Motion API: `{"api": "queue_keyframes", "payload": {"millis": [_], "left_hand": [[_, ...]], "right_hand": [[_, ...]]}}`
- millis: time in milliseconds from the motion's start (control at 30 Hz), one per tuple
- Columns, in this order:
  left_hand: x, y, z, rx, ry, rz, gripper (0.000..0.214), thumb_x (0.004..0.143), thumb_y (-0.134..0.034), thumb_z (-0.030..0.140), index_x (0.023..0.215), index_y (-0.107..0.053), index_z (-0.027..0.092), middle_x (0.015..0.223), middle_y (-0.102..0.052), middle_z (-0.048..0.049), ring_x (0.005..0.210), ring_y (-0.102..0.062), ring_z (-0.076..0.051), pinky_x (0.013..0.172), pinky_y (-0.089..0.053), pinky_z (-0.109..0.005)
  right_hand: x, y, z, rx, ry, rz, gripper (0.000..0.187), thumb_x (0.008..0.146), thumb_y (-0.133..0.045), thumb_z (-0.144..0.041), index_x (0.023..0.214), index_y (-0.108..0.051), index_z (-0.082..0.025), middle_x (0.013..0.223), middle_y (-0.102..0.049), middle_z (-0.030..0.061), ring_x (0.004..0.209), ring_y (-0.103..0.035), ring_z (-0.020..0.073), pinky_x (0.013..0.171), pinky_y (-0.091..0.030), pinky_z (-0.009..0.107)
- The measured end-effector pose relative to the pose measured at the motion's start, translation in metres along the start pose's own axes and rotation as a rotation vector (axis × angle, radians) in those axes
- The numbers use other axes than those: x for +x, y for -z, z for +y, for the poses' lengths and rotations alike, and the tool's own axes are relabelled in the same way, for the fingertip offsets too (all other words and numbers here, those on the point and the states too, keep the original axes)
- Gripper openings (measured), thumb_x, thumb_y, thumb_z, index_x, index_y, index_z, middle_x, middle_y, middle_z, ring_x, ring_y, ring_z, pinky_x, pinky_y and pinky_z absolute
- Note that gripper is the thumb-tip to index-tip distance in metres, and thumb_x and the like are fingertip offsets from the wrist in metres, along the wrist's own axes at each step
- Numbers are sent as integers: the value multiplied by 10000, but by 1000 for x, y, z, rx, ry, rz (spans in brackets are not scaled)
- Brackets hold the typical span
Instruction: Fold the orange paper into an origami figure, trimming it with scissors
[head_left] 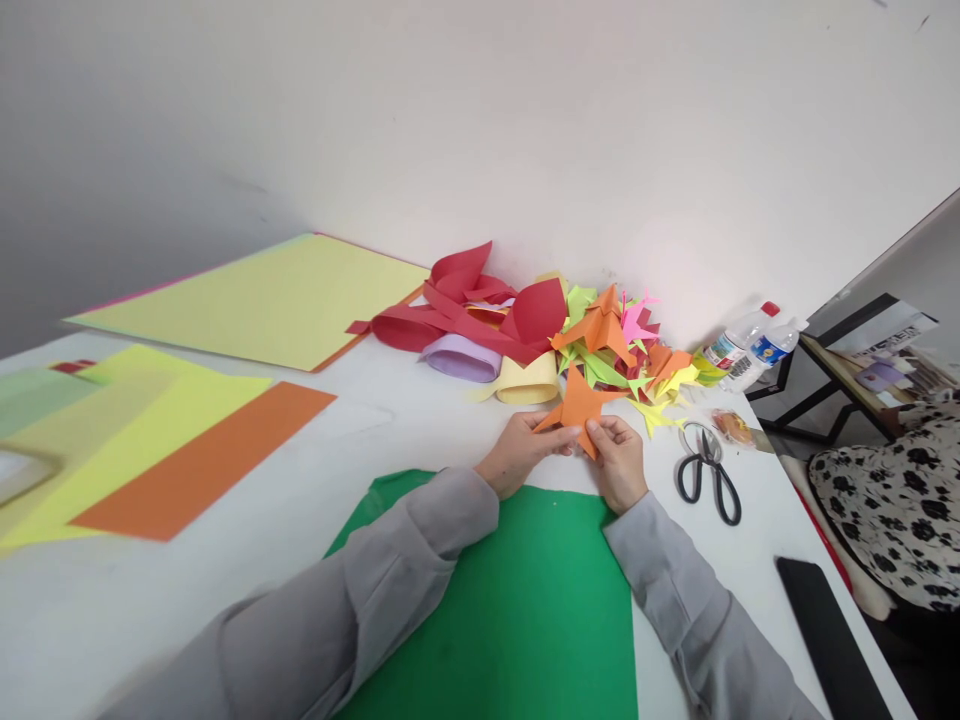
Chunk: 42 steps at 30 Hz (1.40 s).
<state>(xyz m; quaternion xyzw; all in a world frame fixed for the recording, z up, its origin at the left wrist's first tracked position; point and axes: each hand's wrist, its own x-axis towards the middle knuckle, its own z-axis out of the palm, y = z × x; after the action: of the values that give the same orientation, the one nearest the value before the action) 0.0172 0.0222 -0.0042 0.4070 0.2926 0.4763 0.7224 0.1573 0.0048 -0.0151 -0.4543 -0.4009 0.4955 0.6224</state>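
Observation:
Both hands hold an orange folded paper figure (582,400) with pointed tips, up over the far edge of a green sheet (517,600). My left hand (521,452) pinches its lower left part, thumb stretched along the paper. My right hand (619,462) is closed on the lower right, with the thumb pressed on the front. The fingers behind the paper are partly hidden. Just beyond lies a heap of folded paper figures, among them a larger orange one (600,330) and a yellow one (654,414).
Curled red paper strips (457,320), a purple paper ring (463,360) and a cream ring (529,382) lie near the wall. Scissors (708,470), bottles (757,350) and a black object (829,630) are at right. Left are yellow sheets (285,300) and an orange strip (210,460). A person (892,490) sits far right.

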Motion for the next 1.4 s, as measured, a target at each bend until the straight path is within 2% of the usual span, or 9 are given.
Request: {"api": "queue_keyframes", "payload": {"millis": [100,200,467,700,900,1067,1167,1400], "left_hand": [[0,-2,1,-68,-40,-14,266,646,-738,319,759,-691,83,676,-650,-63,588,-554,-133,609,-485,-317],[0,-2,4,-98,-69,-29,285,655,-733,315,792,-688,68,694,-659,-83,583,-574,-154,586,-506,-341],[3,2,-6,27,-59,92,244,542,-797,270,691,-684,113,642,-669,-31,609,-610,-169,608,-521,-314],[8,8,-6,0,-145,169,239,579,-773,307,670,-666,114,593,-640,-19,560,-574,-141,556,-489,-284],[10,8,-6,-21,-132,228,265,549,-789,314,608,-647,98,554,-616,-23,547,-561,-137,553,-490,-288],[11,9,-7,-14,-144,227,310,545,-791,321,719,-676,93,630,-650,-36,573,-574,-140,567,-504,-295],[12,10,-7,-28,-169,254,322,532,-798,320,721,-674,90,644,-658,-41,593,-589,-150,578,-518,-304],[11,7,-3,-68,-187,294,399,491,-821,314,792,-692,86,671,-664,-42,613,-613,-163,582,-543,-311]], "right_hand": [[-2,0,2,-69,32,-60,260,624,-772,-359,712,-616,-171,666,-688,12,547,-593,121,546,-471,254],[-2,-1,3,-151,13,-111,261,626,-767,-369,705,-625,-164,579,-658,-2,473,-543,106,495,-425,241],[-2,-1,1,-216,13,-109,284,606,-766,-406,664,-637,-159,518,-625,-8,440,-512,104,449,-383,232],[-4,-5,-4,-238,-49,-197,245,584,-782,-351,638,-644,-157,521,-652,9,423,-524,94,456,-413,226],[-5,-4,-4,-235,-45,-231,233,609,-772,-354,668,-659,-159,559,-673,17,453,-551,95,482,-431,223],[-4,0,-4,-255,-41,-250,273,691,-705,-423,666,-672,-153,578,-681,35,453,-554,98,475,-428,226],[-3,1,-3,-251,-48,-244,310,724,-671,-444,645,-668,-144,554,-672,39,437,-549,95,458,-415,219],[-2,0,0,-199,-77,-224,280,615,-773,-342,788,-662,-153,592,-693,24,469,-582,109,490,-441,231]]}}
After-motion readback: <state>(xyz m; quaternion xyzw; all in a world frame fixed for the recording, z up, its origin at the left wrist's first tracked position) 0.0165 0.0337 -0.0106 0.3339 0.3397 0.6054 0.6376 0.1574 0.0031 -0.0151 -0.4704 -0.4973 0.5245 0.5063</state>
